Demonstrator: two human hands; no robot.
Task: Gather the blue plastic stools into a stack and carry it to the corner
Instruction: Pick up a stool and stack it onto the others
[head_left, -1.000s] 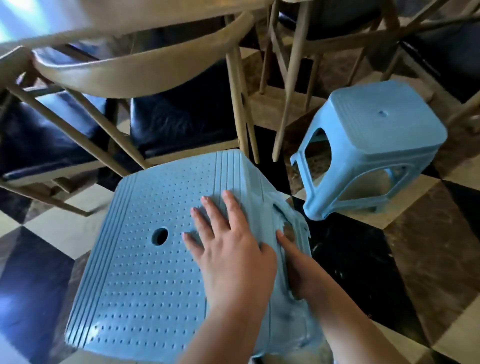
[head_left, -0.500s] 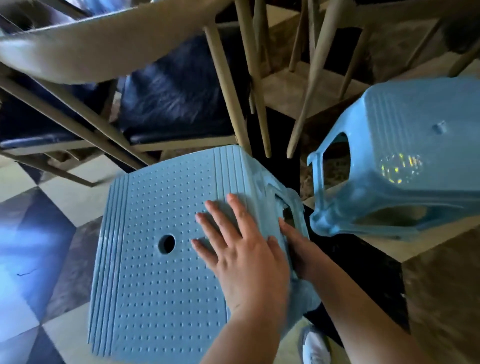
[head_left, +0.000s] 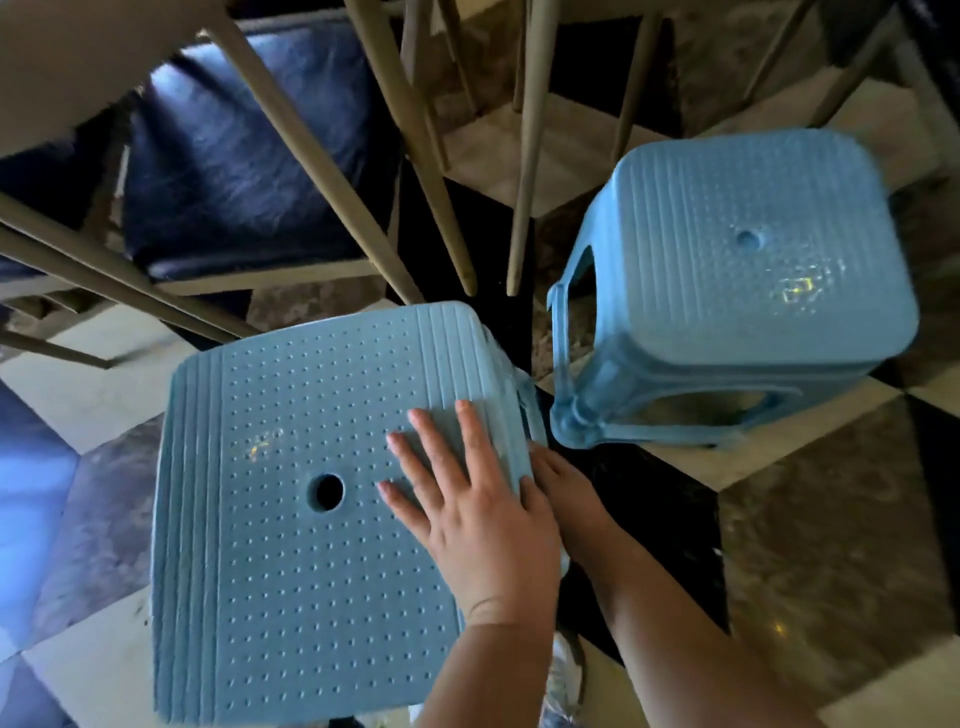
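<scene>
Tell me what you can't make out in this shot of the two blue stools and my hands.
- Right hand: head view; its fingers go behind the near stool side, so the grip is hidden.
- Near stool's legs: covered by its own seat and the left hand, flat on top.
- Far stool: its far legs are hidden by its seat.
- Wooden chair: cut off by the top and left edges.

No readable text, label, brand or number shows on anything.
</scene>
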